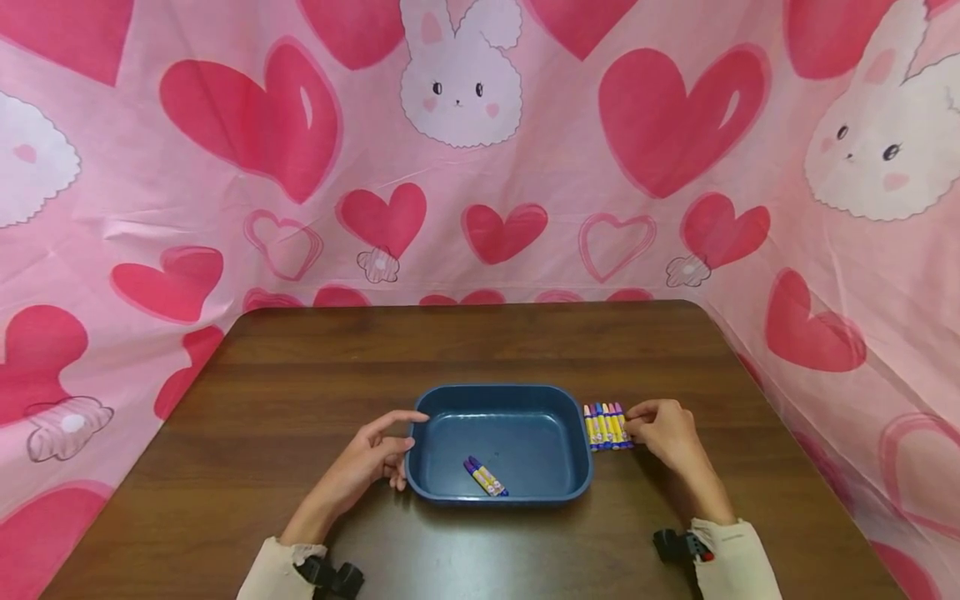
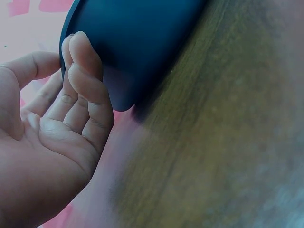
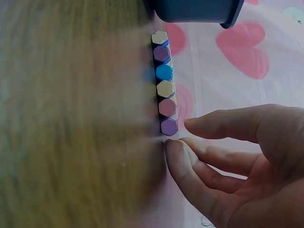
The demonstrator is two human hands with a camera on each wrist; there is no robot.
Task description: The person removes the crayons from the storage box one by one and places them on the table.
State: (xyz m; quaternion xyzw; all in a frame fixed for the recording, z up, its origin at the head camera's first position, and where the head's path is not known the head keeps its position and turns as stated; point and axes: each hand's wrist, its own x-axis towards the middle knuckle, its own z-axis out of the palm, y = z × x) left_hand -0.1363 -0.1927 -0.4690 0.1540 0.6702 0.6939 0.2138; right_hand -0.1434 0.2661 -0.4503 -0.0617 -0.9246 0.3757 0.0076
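A dark blue rectangular tray (image 1: 498,502) sits on the table, with a couple of crayons (image 1: 487,478) lying side by side in its near part. My left hand (image 1: 371,454) holds the tray's left side, its index finger over the rim and the other fingers along the outer wall (image 2: 128,52). Just right of the tray, several yellow-wrapped crayons (image 1: 606,427) lie in a flat row. Beside the row's right end is my right hand (image 1: 667,429); its thumb and fingertips come right up to the purple end crayon (image 3: 169,127), with a gap between them.
Everything stands on a brown wooden table (image 1: 480,342) with rounded far corners. A pink cloth (image 1: 480,175) printed with hearts and rabbits hangs behind it and along the sides. Each wrist carries a small black camera (image 1: 330,575) at the sleeve cuff.
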